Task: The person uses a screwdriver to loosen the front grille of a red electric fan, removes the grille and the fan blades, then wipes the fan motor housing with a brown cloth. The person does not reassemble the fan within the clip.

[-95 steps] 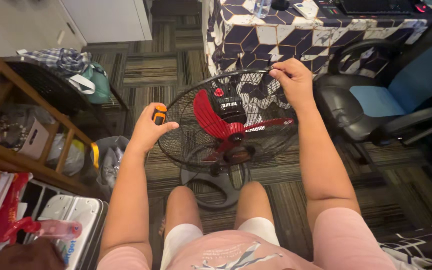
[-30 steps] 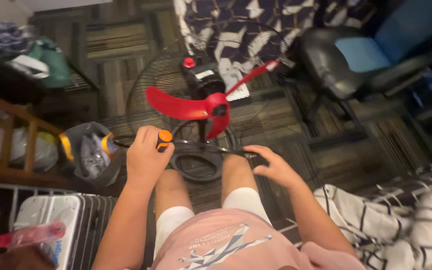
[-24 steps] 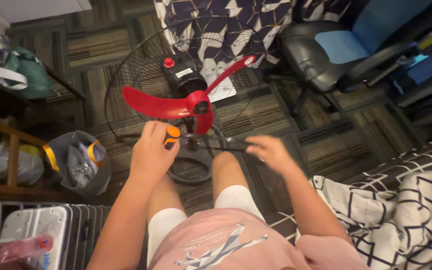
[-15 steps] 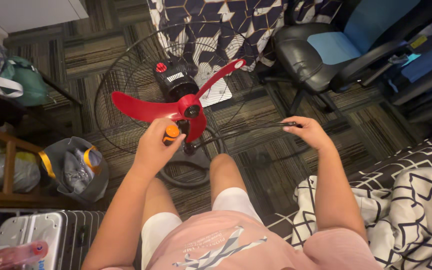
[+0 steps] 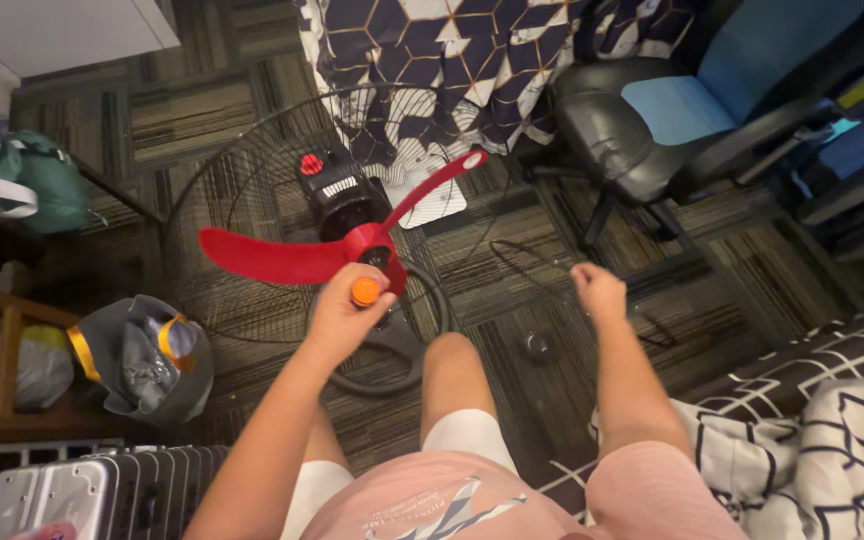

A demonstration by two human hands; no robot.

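Striped carpet floor (image 5: pixel 752 250) under fan (image 5: pixel 352 220); office chair (image 5: pixel 632 120), patterned cloth (image 5: pixel 432 50) behind

We observe the left hand (image 5: pixel 345 315) closed around a tool with an orange handle (image 5: pixel 366 291), held just in front of the red fan blade (image 5: pixel 292 256) and its hub. The right hand (image 5: pixel 599 291) is raised over the carpet (image 5: pixel 512 370), fingers curled on the rim of the detached front grille (image 5: pixel 542 270), a thin wire guard that is hard to make out against the floor. The fan's rear grille (image 5: pixel 242 200) stands behind the blade with the black motor housing (image 5: pixel 337 195) at its centre. Nearby we note a black office chair (image 5: pixel 632 130), a patterned cloth (image 5: pixel 452 50), a grey bag (image 5: pixel 142 355) and a ribbed suitcase (image 5: pixel 82 490).
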